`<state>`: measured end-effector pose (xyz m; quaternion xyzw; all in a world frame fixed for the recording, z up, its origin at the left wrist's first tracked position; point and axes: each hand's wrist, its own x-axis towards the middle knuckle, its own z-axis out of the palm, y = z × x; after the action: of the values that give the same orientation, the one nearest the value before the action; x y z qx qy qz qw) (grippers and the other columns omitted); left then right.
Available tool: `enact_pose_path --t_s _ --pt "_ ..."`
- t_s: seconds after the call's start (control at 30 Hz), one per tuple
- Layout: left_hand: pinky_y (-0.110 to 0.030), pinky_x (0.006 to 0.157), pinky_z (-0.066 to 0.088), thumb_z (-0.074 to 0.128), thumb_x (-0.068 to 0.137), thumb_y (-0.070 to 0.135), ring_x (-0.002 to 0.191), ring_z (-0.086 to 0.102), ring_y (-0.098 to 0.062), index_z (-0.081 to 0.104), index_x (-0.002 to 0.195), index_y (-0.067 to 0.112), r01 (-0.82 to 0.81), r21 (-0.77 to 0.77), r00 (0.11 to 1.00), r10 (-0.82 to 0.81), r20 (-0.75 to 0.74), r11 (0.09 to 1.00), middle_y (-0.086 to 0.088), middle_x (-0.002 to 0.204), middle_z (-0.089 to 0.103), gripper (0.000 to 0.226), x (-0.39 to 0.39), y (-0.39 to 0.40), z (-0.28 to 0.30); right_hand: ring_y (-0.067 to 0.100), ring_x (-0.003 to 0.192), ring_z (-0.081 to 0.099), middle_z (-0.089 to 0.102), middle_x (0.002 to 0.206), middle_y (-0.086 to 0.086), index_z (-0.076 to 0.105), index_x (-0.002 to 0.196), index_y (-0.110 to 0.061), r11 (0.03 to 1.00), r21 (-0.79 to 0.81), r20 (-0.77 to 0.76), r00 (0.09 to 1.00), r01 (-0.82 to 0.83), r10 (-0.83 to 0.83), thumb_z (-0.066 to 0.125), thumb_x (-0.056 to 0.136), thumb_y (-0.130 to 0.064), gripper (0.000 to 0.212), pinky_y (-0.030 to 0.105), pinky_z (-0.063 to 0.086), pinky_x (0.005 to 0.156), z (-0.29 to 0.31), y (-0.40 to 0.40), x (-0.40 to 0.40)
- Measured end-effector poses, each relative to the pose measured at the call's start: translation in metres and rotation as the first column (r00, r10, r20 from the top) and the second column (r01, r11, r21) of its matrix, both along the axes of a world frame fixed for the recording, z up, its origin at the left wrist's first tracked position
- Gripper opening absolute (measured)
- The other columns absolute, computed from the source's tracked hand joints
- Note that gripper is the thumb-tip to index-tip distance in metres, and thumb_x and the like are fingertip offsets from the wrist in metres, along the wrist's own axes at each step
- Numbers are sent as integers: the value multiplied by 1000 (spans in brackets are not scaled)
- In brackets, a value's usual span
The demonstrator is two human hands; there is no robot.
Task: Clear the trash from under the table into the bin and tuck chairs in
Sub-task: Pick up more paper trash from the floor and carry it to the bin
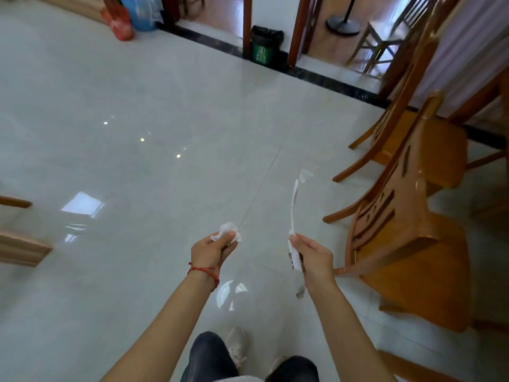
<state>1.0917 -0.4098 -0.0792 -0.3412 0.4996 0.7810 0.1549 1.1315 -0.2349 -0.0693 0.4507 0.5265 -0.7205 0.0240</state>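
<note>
A person crossed the tiled floor (137,106) with trash in both hands. The left hand (212,250) was closed around a crumpled tissue (228,232); the right hand (314,257) pinched a long white wrapper (294,205) between thumb and fingers, its free end standing up and well clear of the grip. The green bin (264,48), lined with a black bag, stood well ahead against the narrow wall between 2 doorways. To the right, 2 wooden chairs (407,244) stood beside the table (473,51), their seats partly out from under its edge, so the tucking-in looked not yet done.

The carry to the bin appeared to be the step in hand, with the chairs to follow. The wrapper seemed the likelier loss: held only at its lower part, it could slip or flutter free on the walk. The tissue, light and only partly enclosed, could shed a scrap. The glossy floor might prove slick underfoot, and the near chair's splayed legs stood close to the walking line.
</note>
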Motion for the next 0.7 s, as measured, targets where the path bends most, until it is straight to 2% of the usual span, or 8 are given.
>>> enact_pose_path --t_s 0.1,0.2,0.27,0.3,0.43,0.57,0.7 --pt "-17 65 56 60 80 -7 66 67 -10 57 106 -13 13 8 1000 -13 -9 1000 -10 84 65 26 -9 -4 13 17 63 57 65 76 8 68 97 -1 1000 9 -3 1000 -8 8 71 77 -7 21 30 50 71 15 -1 -6" --pt "-17 67 55 60 80 -6 60 67 -6 59 102 -11 33 8 999 -32 -15 999 -8 83 65 23 -19 -9 24 17 64 57 64 77 7 68 99 -1 999 30 -9 1000 -27 27 71 78 -11 24 30 49 71 25 -1 -16" --pt "-17 66 55 61 80 -6 59 67 -5 59 102 -10 39 5 999 -39 -21 999 -8 84 66 23 -26 -12 28 17 61 56 64 75 7 68 100 0 999 32 -11 1000 -28 28 71 78 -11 25 28 48 66 28 -1 -23" --pt "-17 66 55 61 80 -5 60 68 -6 59 103 -11 39 3 999 -39 -20 999 -8 84 66 24 -32 -14 28 17 62 56 64 76 7 67 102 0 999 29 -14 1000 -24 25 71 78 -11 27 28 48 67 29 -1 -28" --pt "-18 67 56 63 79 -5 61 68 -6 59 103 -11 31 -13 1000 -30 8 999 -9 81 67 25 -55 -17 27 18 70 58 65 83 8 67 104 -2 1000 18 -2 1000 -25 25 70 79 -13 28 39 51 87 33 2 -49" --pt "-20 69 55 62 79 -6 60 67 -7 61 97 -9 17 -12 1000 -17 16 1000 0 62 71 18 -85 -8 28 17 66 58 65 79 7 66 102 0 1000 -3 -11 1000 -11 11 70 79 -10 25 31 51 73 36 13 -83" --pt "-20 69 55 62 79 -6 59 67 -6 61 94 -7 -5 -20 1000 5 0 1000 1 62 71 15 -126 8 28 16 64 57 64 77 7 66 102 2 1000 -3 -21 1000 -23 23 70 79 -8 26 30 50 71 35 29 -129"
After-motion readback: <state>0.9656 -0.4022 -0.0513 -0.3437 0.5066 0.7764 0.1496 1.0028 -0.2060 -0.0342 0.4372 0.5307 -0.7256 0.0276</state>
